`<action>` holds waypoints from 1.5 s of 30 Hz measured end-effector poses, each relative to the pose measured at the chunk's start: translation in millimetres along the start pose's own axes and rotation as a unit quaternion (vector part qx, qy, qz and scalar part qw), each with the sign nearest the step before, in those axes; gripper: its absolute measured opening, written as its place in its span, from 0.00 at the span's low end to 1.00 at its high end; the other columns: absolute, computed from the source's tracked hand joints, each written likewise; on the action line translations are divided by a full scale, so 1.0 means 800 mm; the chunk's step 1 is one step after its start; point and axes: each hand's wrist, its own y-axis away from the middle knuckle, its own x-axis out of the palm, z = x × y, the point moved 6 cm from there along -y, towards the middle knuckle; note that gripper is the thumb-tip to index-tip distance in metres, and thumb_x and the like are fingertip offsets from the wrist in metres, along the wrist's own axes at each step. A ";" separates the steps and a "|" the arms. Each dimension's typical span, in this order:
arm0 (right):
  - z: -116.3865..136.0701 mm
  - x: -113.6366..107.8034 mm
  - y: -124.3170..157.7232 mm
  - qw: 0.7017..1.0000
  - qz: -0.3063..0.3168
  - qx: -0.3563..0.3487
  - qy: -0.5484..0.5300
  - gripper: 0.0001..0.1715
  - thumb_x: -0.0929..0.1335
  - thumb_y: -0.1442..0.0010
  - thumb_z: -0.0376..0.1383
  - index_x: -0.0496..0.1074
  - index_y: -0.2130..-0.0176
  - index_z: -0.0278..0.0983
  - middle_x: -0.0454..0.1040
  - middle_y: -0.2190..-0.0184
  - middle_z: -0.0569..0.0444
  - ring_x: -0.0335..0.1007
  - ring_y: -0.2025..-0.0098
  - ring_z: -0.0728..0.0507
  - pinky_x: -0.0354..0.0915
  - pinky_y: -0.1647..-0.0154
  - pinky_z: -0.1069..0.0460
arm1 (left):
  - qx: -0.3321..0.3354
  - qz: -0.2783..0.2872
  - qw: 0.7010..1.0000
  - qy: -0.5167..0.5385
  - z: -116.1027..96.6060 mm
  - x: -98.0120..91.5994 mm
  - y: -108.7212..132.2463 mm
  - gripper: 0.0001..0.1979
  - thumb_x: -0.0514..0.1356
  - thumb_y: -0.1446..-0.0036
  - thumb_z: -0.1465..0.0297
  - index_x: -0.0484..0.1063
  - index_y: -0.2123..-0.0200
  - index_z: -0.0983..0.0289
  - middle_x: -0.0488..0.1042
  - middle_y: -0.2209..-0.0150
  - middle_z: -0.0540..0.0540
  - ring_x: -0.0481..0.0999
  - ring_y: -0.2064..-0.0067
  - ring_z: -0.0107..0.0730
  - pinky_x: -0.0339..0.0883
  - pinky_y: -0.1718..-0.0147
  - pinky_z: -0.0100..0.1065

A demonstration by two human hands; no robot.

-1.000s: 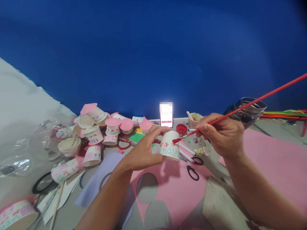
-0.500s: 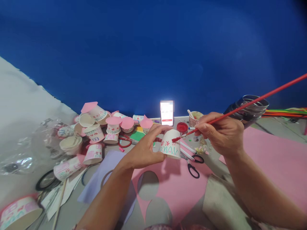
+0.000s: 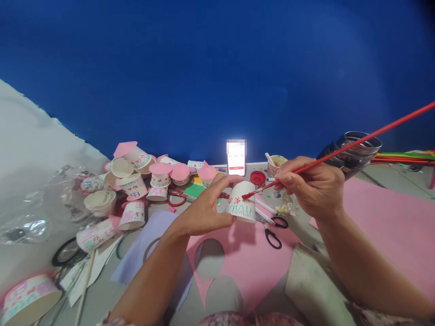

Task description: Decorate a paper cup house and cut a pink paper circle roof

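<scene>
My left hand (image 3: 204,209) is closed around an upturned white paper cup (image 3: 242,202) with green zigzag lines and small red marks. My right hand (image 3: 314,188) pinches a long red paintbrush (image 3: 343,148); the red tip rests on the cup's side near its top. A small open pot of red paint (image 3: 258,178) stands just behind the cup. The cup is held a little above a pink paper sheet (image 3: 251,262) with round holes cut out of it.
Several decorated paper cups (image 3: 136,179), some with pink lids, are heaped at the left. Black-handled scissors (image 3: 272,231) and markers lie right of the cup. A lit phone (image 3: 236,156) leans on the blue wall. Metal tins (image 3: 353,147) stand at the right, tape rolls (image 3: 66,251) at the left.
The brush tip has slid slightly left along the cup's side. Both hands have risen a little in view with a small head shift; the grip on the cup and brush is unchanged.
</scene>
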 end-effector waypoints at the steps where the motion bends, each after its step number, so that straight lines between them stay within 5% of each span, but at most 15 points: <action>1: 0.000 0.000 0.000 1.000 0.002 0.000 -0.001 0.16 0.75 0.35 0.44 0.79 0.73 0.41 0.79 0.78 0.55 0.71 0.79 0.47 0.70 0.79 0.51 | -0.001 0.000 1.000 -0.002 0.000 0.000 0.000 0.36 0.65 0.51 0.77 0.68 0.39 0.51 0.68 0.36 0.56 0.68 0.35 0.52 0.65 0.35 0.55; 28: 0.003 -0.015 -0.003 1.000 -0.015 0.006 -0.018 0.13 0.75 0.35 0.43 0.80 0.71 0.43 0.80 0.76 0.55 0.66 0.83 0.49 0.62 0.87 0.51 | 0.010 0.000 1.000 0.015 0.002 0.002 0.000 0.36 0.66 0.48 0.77 0.67 0.37 0.50 0.65 0.35 0.56 0.68 0.33 0.49 0.66 0.34 0.50; 39: 0.003 -0.006 -0.001 0.999 0.020 -0.027 -0.027 0.12 0.75 0.35 0.40 0.79 0.71 0.41 0.78 0.77 0.56 0.73 0.77 0.47 0.69 0.78 0.51 | 0.013 -0.004 0.998 0.058 -0.001 0.002 0.000 0.36 0.66 0.49 0.78 0.65 0.37 0.52 0.67 0.37 0.57 0.70 0.35 0.49 0.67 0.35 0.52; 45: 0.006 -0.014 -0.003 0.998 -0.019 -0.040 -0.038 0.12 0.75 0.35 0.39 0.80 0.71 0.41 0.79 0.76 0.55 0.68 0.81 0.50 0.64 0.84 0.53 | 0.014 -0.005 0.997 0.077 -0.001 0.003 -0.001 0.36 0.66 0.49 0.78 0.66 0.37 0.54 0.68 0.38 0.58 0.71 0.36 0.49 0.65 0.35 0.52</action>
